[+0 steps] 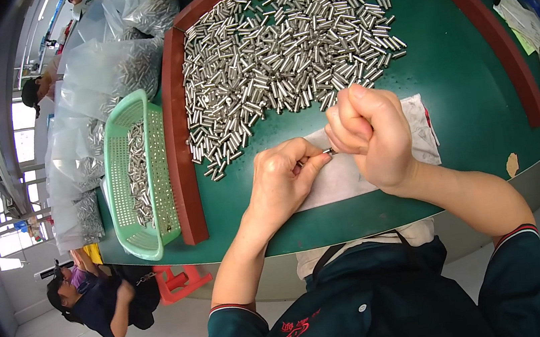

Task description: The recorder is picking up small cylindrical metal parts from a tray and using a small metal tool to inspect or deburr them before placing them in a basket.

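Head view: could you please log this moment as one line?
left hand: pinching small silver metal pin | right hand: gripping same pin | below: white cloth

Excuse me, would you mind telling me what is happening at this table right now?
A person at a green table holds one small metal cylinder between both hands, the left hand and the right hand meeting over a white cloth. A large heap of similar metal cylinders lies beyond the hands. At the left edge, a green plastic basket holds more of them, with clear bags of them behind it.
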`<state>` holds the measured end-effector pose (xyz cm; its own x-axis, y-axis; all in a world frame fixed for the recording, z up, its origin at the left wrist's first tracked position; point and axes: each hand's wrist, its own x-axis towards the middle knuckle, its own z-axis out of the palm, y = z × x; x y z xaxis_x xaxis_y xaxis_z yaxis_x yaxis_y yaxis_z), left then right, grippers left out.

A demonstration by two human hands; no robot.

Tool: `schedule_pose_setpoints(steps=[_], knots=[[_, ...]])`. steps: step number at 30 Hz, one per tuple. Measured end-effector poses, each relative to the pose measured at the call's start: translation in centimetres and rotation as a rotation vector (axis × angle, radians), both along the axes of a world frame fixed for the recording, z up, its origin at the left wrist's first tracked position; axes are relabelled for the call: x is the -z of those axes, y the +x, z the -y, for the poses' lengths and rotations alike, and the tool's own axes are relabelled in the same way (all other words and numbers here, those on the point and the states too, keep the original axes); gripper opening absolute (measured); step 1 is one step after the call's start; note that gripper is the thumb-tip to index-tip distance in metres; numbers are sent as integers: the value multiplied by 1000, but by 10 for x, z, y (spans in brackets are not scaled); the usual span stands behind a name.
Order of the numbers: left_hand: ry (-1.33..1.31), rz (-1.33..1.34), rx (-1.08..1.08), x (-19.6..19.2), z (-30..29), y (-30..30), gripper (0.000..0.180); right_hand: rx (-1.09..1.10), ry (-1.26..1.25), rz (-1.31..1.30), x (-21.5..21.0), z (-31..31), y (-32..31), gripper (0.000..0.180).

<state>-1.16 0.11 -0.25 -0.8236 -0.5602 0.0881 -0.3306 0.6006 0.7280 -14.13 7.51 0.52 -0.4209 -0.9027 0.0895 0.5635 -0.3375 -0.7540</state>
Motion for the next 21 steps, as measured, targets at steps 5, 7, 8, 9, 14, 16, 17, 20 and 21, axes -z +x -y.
schedule_pose_setpoints(steps=[5, 7, 8, 9, 14, 16, 17, 20, 21], knots=[[-12, 23, 3, -4, -1, 1, 10, 25, -87, 70, -8, -1, -15, 39], [23, -14, -33, -9, -1, 0, 10, 41, -89, 81, -7, 0, -16, 38], [259, -23, -88, -11, 0, 4, 8, 36, -75, 86, -7, 0, -17, 38], [468, -153, -111, -9, 3, 6, 8, 31, -72, 97, -7, -1, -17, 38], [1417, -528, -87, -2, 23, 12, 9, 21, -52, 171, -7, -2, -17, 39], [1427, -504, -128, -3, 25, 13, 12, 15, -51, 178, -6, -3, -16, 39], [1428, -510, -127, -3, 26, 13, 15, 15, -45, 185, -6, -2, -15, 39], [1392, -483, -129, -6, 27, 13, 20, 1, -35, 177, -7, -2, -14, 39], [1393, -484, -129, -7, 27, 12, 20, 0, -27, 181, -7, -1, -14, 39]])
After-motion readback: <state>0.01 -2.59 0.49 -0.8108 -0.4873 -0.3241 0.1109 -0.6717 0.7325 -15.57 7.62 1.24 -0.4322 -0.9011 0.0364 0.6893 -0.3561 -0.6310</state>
